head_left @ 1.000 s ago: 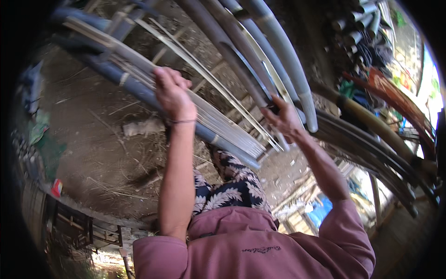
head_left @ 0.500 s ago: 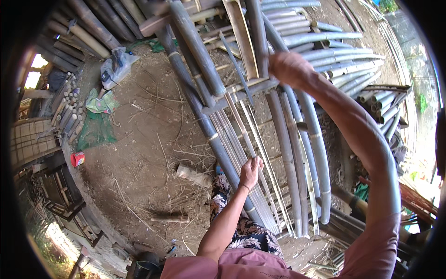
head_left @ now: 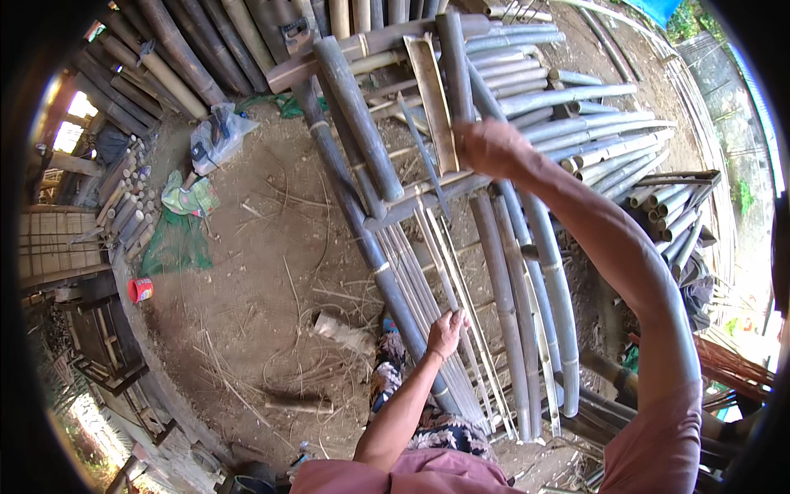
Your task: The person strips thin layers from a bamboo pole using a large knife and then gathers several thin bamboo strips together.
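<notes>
My left hand (head_left: 447, 333) is closed around a long thin bamboo strip (head_left: 436, 257) lying lengthwise on the frame. Several pale narrow bamboo strips (head_left: 405, 262) lie side by side just left of it. Over the crossbar, my right hand (head_left: 494, 148) is curled into a fist, slightly blurred. Whatever its fingers hold is hidden. Right beside that fist are a split bamboo half (head_left: 429, 90) and a short dark bamboo pole (head_left: 453, 70). A thin bluish pointed piece (head_left: 420, 148) leans across the crossbar (head_left: 428, 198).
Dark bamboo poles (head_left: 508, 305) lie along the frame's right side. Stacked poles (head_left: 592, 107) fill the far right. On the dirt floor are a bamboo offcut (head_left: 341, 333), loose shavings, a red container (head_left: 141, 290), green netting (head_left: 177, 243) and a plastic bag (head_left: 220, 138).
My right hand has shifted a little left and down in the view. My left hand stays on the strip, slightly lower in the picture. The whole view has tilted, showing more of the far end.
</notes>
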A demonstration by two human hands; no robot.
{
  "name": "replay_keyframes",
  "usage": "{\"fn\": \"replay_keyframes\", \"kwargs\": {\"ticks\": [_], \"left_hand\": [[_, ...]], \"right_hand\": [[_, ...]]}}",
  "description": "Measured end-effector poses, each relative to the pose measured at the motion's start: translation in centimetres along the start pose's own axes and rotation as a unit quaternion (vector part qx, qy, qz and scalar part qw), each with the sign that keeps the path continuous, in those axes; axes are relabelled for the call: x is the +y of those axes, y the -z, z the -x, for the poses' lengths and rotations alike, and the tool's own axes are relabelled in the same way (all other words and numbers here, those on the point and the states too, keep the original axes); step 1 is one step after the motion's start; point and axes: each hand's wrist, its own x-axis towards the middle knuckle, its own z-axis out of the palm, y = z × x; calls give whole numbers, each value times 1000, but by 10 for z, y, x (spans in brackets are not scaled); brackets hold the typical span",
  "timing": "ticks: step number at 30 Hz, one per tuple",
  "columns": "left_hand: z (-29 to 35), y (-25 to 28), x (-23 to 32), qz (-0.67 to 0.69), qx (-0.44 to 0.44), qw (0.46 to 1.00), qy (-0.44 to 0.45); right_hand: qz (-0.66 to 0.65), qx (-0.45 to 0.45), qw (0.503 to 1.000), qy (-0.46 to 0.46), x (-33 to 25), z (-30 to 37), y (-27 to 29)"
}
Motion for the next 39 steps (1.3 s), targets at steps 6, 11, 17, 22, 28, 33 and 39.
{"fn": "replay_keyframes", "kwargs": {"ticks": [6, 11, 17, 22, 28, 33, 39], "left_hand": [[17, 2, -8, -103, -55, 993, 36], [8, 1, -14, -42, -30, 999, 5], [-9, -1, -31, -69, -26, 997, 2], [-80, 31, -22, -317, 54, 930, 177], [-152, 57, -17, -532, 159, 831, -35], [-191, 80, -58, -486, 123, 864, -47], [-205, 69, -79, -421, 156, 890, -82]], "right_hand": [[152, -341, 921, 109, -38, 21, -10], [180, -179, 967, 22, -5, 21, -52], [-51, -56, 997, 7, 11, 66, -71], [-471, 58, 795, -377, -21, 168, -183], [-436, 70, 745, -500, -118, 354, -409], [-494, 64, 749, -436, -179, 387, -483], [-527, 50, 712, -461, -191, 390, -491]]}}
